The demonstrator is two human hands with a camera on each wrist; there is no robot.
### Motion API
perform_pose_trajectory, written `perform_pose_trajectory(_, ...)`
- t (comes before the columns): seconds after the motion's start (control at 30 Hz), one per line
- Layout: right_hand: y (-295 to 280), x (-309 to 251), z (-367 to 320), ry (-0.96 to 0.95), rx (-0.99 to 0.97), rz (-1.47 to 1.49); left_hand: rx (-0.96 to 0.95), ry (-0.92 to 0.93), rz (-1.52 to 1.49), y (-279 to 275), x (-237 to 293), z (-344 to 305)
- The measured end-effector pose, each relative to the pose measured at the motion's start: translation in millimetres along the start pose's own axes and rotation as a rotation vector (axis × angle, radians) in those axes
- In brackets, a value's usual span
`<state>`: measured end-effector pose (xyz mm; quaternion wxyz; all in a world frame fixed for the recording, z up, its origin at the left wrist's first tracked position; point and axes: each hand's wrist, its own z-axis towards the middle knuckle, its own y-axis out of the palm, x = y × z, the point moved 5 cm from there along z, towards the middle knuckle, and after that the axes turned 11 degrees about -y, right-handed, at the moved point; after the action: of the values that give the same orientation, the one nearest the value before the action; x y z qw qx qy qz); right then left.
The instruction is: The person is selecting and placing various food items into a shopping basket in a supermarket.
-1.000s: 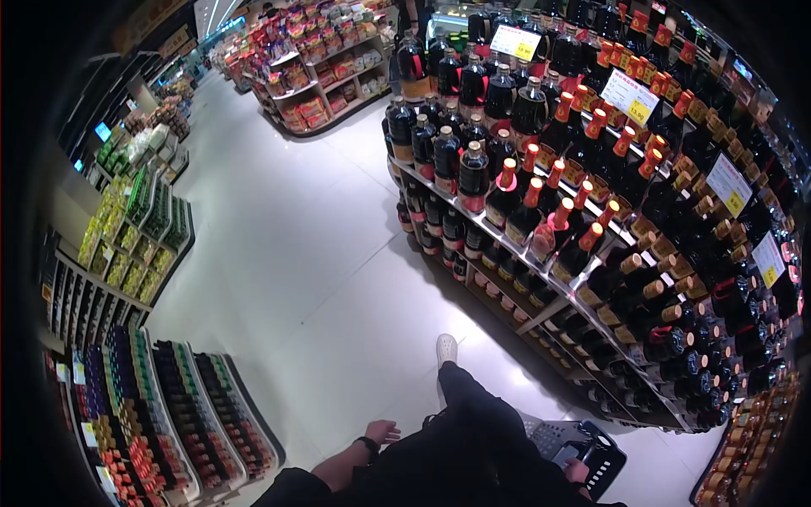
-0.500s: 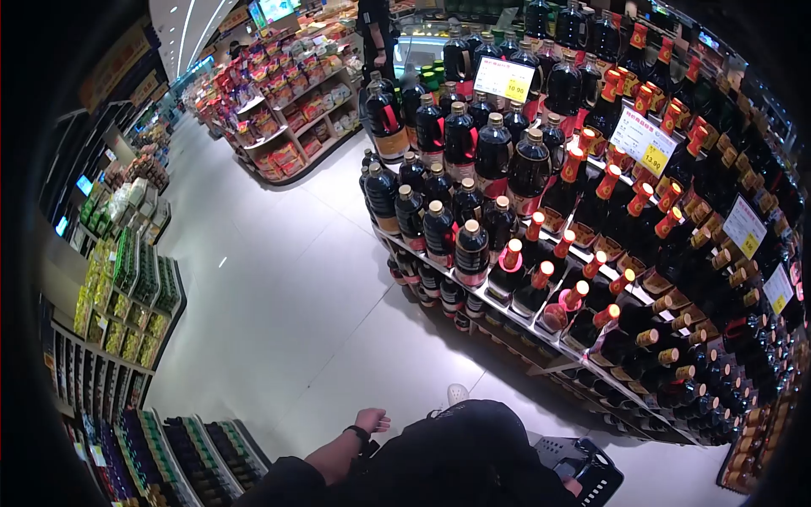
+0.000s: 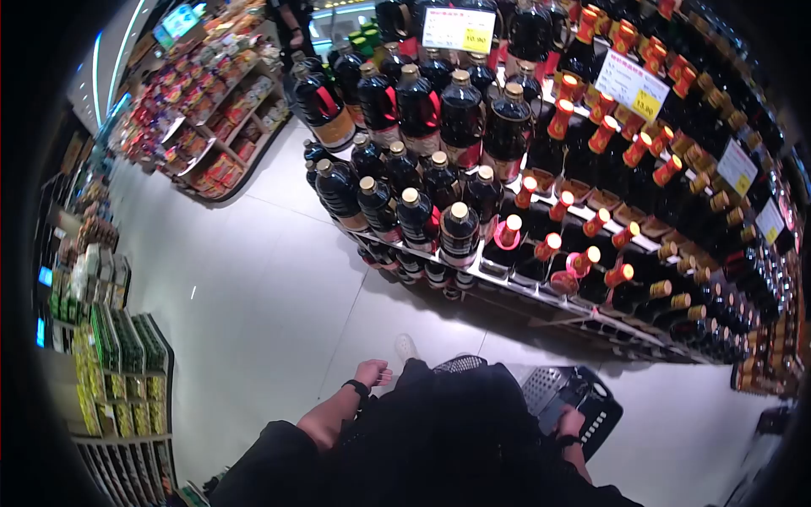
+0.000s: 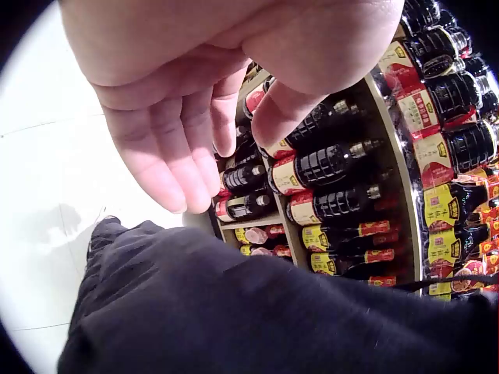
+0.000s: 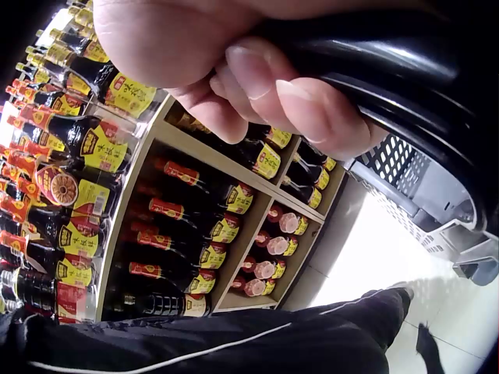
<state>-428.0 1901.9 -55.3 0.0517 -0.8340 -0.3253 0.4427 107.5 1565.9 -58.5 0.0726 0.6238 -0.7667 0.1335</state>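
My left hand (image 3: 372,373) hangs beside the body with a dark band at the wrist; in the left wrist view the hand (image 4: 179,101) has relaxed, nearly straight fingers and holds nothing. On the other side, my right hand (image 3: 570,420) is at a black and grey basket (image 3: 599,391). The right wrist view shows the fingers of that hand (image 5: 257,86) curled round a black handle (image 5: 382,54), with the perforated grey basket wall (image 5: 398,167) below it.
Curved shelves of dark bottles (image 3: 460,118) with price signs (image 3: 459,29) fill the front and right. A snack shelf (image 3: 220,127) stands at the back left, racks of green and yellow packs (image 3: 127,380) at the left. Pale floor (image 3: 253,279) lies between. Part of a person (image 3: 290,21) shows behind the bottles.
The bottle shelves have shifted left and nearer in the head view, and the snack shelf has moved left too. More of the right hand and basket shows than half a second ago.
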Motion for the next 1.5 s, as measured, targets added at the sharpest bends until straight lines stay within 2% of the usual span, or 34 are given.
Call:
perform_pose_trajectory(0.07, 21, -15, -22, 0.029, 0.057, 0.071, -0.011, -0.005, 0.060, -27, 1, 8)
perform_pose_trajectory(0.17, 57, -49, -64, 0.002, 0.092, -0.002, -0.030, 0.022, 0.160, -71, 13, 33)
perform_pose_trajectory(0.2, 66, -33, -58, -0.056, 0.012, -0.025, -0.033, 0.021, 0.189, -85, 18, 35)
perform_pose_trajectory(0.27, 83, -27, -61, -0.075, -0.018, -0.104, -0.038, -0.012, 0.204, -112, 32, 45)
perform_pose_trajectory(0.33, 97, -14, -68, -0.122, -0.014, -0.193, -0.045, -0.086, 0.186, -134, 44, 58)
perform_pose_trajectory(0.4, 110, 12, -58, -0.189, -0.008, -0.237, -0.034, -0.079, 0.252, -146, 64, 61)
perform_pose_trajectory(0.43, 121, -6, -77, -0.160, -0.045, -0.160, -0.027, -0.073, 0.284, -150, 77, 64)
perform_pose_trajectory(0.5, 135, -21, -99, -0.064, -0.017, -0.100, -0.069, -0.043, 0.324, -154, 101, 78)
perform_pose_trajectory(0.7, 167, -27, -139, -0.010, -0.115, -0.021, -0.127, 0.039, 0.414, -133, 147, 99)
perform_pose_trajectory(0.87, 196, -53, -162, -0.064, -0.185, -0.160, -0.184, 0.030, 0.386, -109, 160, 98)
perform_pose_trajectory(0.97, 206, -56, -165, -0.066, -0.211, -0.112, -0.211, 0.033, 0.359, -99, 161, 98)
perform_pose_trajectory(1.0, 210, -67, -174, -0.010, -0.220, -0.054, -0.218, 0.033, 0.345, -99, 161, 99)
perform_pose_trajectory(1.1, 212, -66, -168, -0.036, -0.262, -0.111, -0.223, 0.026, 0.318, -104, 156, 103)
perform_pose_trajectory(1.2, 209, -66, -150, -0.150, -0.292, -0.387, -0.215, 0.010, 0.295, -115, 145, 117)
perform_pose_trajectory(1.3, 209, -137, -161, -0.382, -0.213, -0.969, -0.197, -0.006, 0.269, -131, 133, 124)
perform_pose_trajectory(1.37, 218, -207, -180, -0.445, -0.115, -1.063, -0.185, -0.011, 0.261, -142, 126, 123)
perform_pose_trajectory(1.43, 237, -276, -190, -0.689, 0.006, -0.809, -0.178, -0.015, 0.263, -150, 119, 122)
perform_pose_trajectory(1.47, 251, -311, -200, -0.839, 0.041, -0.610, -0.184, -0.020, 0.259, -153, 116, 125)
perform_pose_trajectory(1.5, 267, -343, -210, -0.981, 0.026, -0.532, -0.191, -0.025, 0.258, -156, 112, 131)
